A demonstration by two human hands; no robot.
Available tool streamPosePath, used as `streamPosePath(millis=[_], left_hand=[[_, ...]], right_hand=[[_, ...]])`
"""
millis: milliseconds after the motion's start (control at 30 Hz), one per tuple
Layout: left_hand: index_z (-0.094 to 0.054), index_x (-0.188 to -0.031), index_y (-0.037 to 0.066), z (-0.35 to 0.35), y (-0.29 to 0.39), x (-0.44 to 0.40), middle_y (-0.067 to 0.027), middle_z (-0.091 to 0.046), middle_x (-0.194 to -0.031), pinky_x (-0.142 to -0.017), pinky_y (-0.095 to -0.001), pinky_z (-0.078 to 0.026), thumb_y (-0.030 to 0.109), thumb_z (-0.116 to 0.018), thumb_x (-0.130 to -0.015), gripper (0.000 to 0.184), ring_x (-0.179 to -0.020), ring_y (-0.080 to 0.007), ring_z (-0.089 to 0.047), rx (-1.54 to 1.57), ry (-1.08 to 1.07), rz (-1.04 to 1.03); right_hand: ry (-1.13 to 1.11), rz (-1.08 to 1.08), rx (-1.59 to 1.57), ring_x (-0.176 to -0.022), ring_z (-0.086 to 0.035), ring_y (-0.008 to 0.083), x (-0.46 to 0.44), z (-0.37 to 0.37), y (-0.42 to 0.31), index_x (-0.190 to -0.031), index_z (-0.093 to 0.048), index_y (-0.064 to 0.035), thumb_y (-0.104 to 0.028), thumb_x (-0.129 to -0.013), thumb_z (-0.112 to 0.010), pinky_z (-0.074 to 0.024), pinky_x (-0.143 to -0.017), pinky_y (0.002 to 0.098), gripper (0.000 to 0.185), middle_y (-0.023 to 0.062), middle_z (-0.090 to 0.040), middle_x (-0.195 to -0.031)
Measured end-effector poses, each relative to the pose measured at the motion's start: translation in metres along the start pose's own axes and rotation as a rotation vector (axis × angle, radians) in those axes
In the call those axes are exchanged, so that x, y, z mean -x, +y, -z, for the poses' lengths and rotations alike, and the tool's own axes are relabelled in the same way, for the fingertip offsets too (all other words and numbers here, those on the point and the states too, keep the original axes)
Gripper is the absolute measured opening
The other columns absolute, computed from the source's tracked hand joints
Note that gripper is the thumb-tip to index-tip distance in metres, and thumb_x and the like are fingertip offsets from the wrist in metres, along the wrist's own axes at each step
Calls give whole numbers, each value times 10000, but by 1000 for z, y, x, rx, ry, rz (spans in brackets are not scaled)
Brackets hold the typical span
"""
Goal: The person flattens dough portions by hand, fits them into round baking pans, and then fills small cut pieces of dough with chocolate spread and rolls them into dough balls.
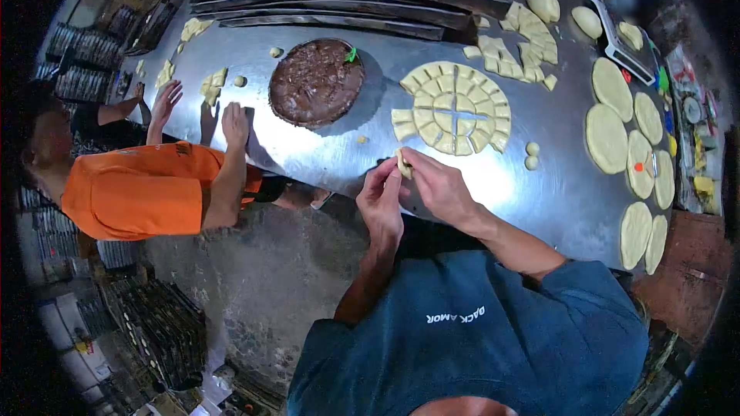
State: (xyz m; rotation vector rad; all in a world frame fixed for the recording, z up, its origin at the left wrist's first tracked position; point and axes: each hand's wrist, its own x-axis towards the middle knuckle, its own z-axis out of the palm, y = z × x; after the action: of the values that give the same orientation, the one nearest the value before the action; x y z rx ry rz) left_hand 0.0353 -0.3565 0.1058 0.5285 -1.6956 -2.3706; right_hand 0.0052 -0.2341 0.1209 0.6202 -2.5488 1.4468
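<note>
Between the fingers of both my hands is a small piece of pale dough (403, 162), held just above the near edge of the metal table. My left hand (381, 196) pinches it from the left. My right hand (438, 185) grips its other side with thumb and fingers. Beyond my hands lies a round of dough (455, 108) cut into many small pieces, with a gap at its lower left. To its left sits a round mass of chocolate-brown filling (317, 82) with a green item on its edge. Two small dough balls (532, 156) lie right of my hands.
A co-worker in an orange shirt (146, 192) works at the left with dough pieces (213, 86). Flat dough rounds (607, 139) cover the table's right end, near a scale (619, 42). Long dark trays (331, 11) line the back. Stacked trays (154, 331) stand lower left.
</note>
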Motion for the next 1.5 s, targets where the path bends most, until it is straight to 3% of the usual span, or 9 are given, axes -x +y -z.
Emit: streamPosePath(millis=[133,200,400,600,833,1267,1367,1467,1500], left_hand=[[-623,-1011,-52,2,-6,6,-81,-617,-1029,-766,-224,-471,30,-594,-903,138,-914,-117,-585,13,-147,-269],[-604,-1030,-39,7,-2,5,-81,-610,-1036,-822,-247,-477,36,-592,-902,149,-940,-129,-588,153,-264,-136],[-551,-1177,-30,31,-5,-24,-127,-597,-1141,-896,-326,-504,74,-525,-941,259,-1016,-190,-602,465,-299,296],[-519,-1235,-63,57,6,-53,-143,-583,-1173,-902,-352,-509,69,-489,-954,312,-1033,-213,-601,434,-176,333],[-548,-1203,-74,70,-5,-93,-144,-616,-1129,-857,-347,-515,43,-531,-923,304,-996,-207,-612,311,-447,484],[-490,-1301,-36,-61,-89,13,-152,-578,-1198,-921,-306,-476,51,-591,-899,423,-1047,-200,-585,215,-761,895],[-466,-1322,-23,-74,-127,28,-148,-618,-1150,-822,-261,-477,166,-686,-849,555,-920,-163,-591,-494,-923,400],[-562,-1215,-20,-31,-169,-28,-138,-628,-1109,-838,-298,-481,77,-605,-897,336,-898,-178,-589,-267,-783,5],[-562,-1190,-33,-52,-105,-33,-143,-625,-1049,-836,-336,-473,131,-562,-931,306,-941,-209,-585,-761,-618,-241]], right_hand=[[-147,-222,-190,-808,-678,187,4,27,-3,-1043,-682,-24,-96,-866,-619,-523,-688,289,202,150,-690,-915],[-163,-131,-81,-760,-641,309,-9,41,-9,-924,-675,-30,-161,-829,-639,-504,-670,366,166,156,-651,-834],[-207,-217,-112,-765,-610,299,-40,8,2,-944,-653,-29,-168,-831,-632,-482,-667,370,180,138,-597,-835],[-90,-48,-97,-791,-643,264,-52,-34,-16,-929,-646,-18,-88,-827,-649,-519,-681,332,124,126,-636,-858],[-69,24,141,-733,-587,275,-76,-23,-13,-874,-637,-71,-119,-756,-691,-438,-700,383,138,87,-606,-765],[230,-309,465,-735,-573,276,116,78,72,-804,-591,-73,-79,-739,-670,-398,-662,393,103,90,-588,-755],[252,-448,746,-802,-566,281,177,107,124,-831,-582,-69,-61,-747,-667,-395,-701,404,119,95,-597,-833],[165,-402,854,-981,-527,297,228,106,127,-982,-597,-67,-74,-779,-633,-383,-820,410,207,116,-581,-1032],[156,-392,906,-1035,-501,315,232,105,116,-1062,-602,-69,-89,-784,-617,-373,-865,412,279,120,-564,-1092]])
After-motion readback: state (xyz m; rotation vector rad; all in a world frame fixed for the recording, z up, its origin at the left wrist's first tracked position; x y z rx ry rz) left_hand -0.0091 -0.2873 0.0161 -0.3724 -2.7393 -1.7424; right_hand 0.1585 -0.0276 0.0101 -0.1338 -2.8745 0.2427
